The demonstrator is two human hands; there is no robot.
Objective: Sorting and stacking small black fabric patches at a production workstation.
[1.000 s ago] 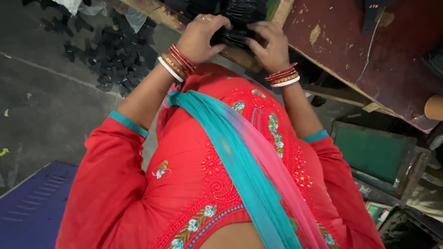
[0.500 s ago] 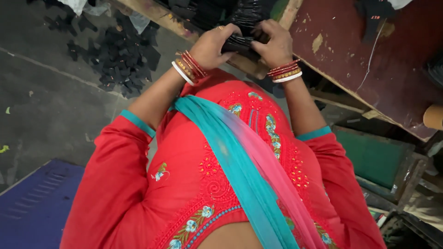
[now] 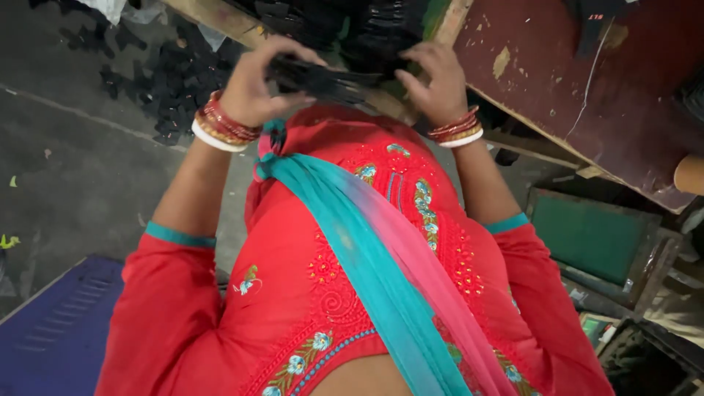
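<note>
Left hand: my left hand (image 3: 253, 88) curls over one end of a flat black bundle of thin, glossy strips (image 3: 330, 77), fingers wrapped on top; its grip is clenched on that end.
Right hand: my right hand (image 3: 436, 84) grasps the other end of the same bundle, fingers bent down over it, so the grip there is closed on the bundle too.
Why held so: I judge that two hands at opposite ends keep the loose strips squared up and stop them fanning out.
Where the bundle is: it sits between both hands, lifted just above the near edge of the worn dark-red wooden desk (image 3: 557, 81), close to my chest.
Bundle material: it looks like dark plastic or rubber, slightly shiny, ribbed along its length; I cannot tell the single pieces apart.
Stock behind: a heap of similar black ribbed parts (image 3: 381, 29) lies on the desk just beyond the hands.
Desk surface: the paint is chipped in pale patches and the edge is raw timber.
Wrists: stacked red and gold bangles with a white one (image 3: 220, 128) ring the left wrist; a like set (image 3: 456, 130) rings the right.
Clothing: a red embroidered tunic (image 3: 308, 293) with a teal-to-pink scarf (image 3: 374, 264) fills the lower view.
Floor: the grey concrete floor (image 3: 81, 176) carries scattered black offcuts (image 3: 169, 88).
Beside me: a green panel in a wooden frame (image 3: 587, 235) leans under the desk.
</note>
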